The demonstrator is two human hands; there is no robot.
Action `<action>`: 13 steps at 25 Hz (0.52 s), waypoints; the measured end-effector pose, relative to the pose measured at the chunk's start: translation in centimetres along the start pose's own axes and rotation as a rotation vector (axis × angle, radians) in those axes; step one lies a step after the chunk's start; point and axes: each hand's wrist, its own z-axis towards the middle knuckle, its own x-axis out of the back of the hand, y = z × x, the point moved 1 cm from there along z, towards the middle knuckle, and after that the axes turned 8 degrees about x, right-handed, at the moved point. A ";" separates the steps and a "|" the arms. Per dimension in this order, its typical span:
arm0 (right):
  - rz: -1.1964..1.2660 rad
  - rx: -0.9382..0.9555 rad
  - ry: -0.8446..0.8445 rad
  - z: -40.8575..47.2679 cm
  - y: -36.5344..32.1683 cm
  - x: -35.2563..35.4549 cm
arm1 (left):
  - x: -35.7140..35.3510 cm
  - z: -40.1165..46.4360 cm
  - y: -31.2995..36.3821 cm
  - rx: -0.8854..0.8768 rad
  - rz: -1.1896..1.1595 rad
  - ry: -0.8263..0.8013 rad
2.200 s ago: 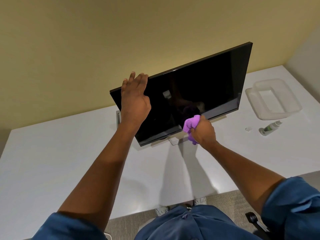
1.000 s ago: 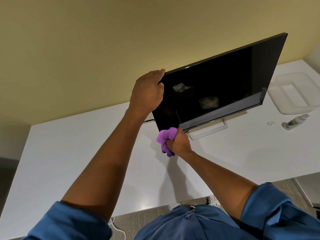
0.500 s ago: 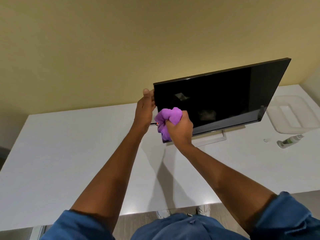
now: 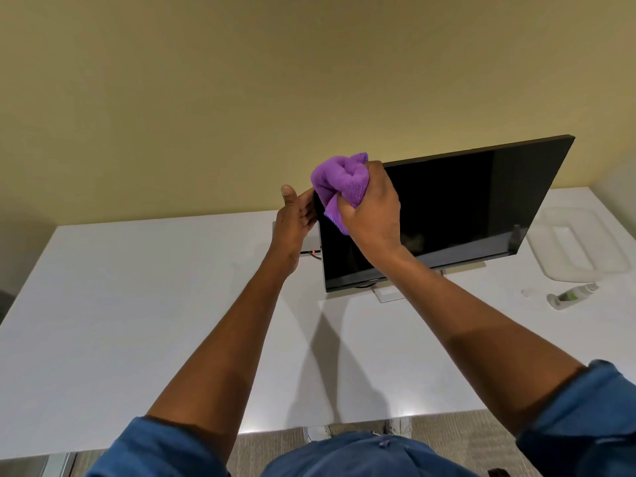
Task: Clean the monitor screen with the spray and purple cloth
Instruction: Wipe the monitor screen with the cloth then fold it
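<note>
No writing can be read anywhere; the label on the spray (image 4: 572,296) is too small to make out.

At the left, the white table (image 4: 137,304) stands against a tan wall (image 4: 241,80). The left hand (image 4: 295,224) braces the left edge of the monitor (image 4: 464,215), thumb up and fingers lying along the frame; whether they curl behind it cannot be told. A small red light (image 4: 313,251) shows just below that hand, by the monitor's back.

The right hand (image 4: 373,208) clenches the bunched purple cloth (image 4: 340,182) and presses it against the screen's upper left corner. The right forearm crosses in front of the lower part of the screen and hides most of the stand (image 4: 389,294).

The monitor sits on the table right of centre, its screen black, glossy and switched off, with faint reflections.

Farther right, a clear tray (image 4: 581,266) rests on the table. Just in front of it lie a small clear cap (image 4: 526,292) and the spray, on its side, white with a green band.
</note>
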 end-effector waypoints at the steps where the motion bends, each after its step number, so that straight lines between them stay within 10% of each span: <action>1: -0.022 0.004 -0.028 -0.9 0.4 -0.4 | 0.0 -0.1 -0.2 -0.005 -0.012 -0.004; 13: -0.185 -0.087 -0.341 -9.8 5.4 -3.3 | -0.3 -2.8 -3.8 0.017 0.225 -0.041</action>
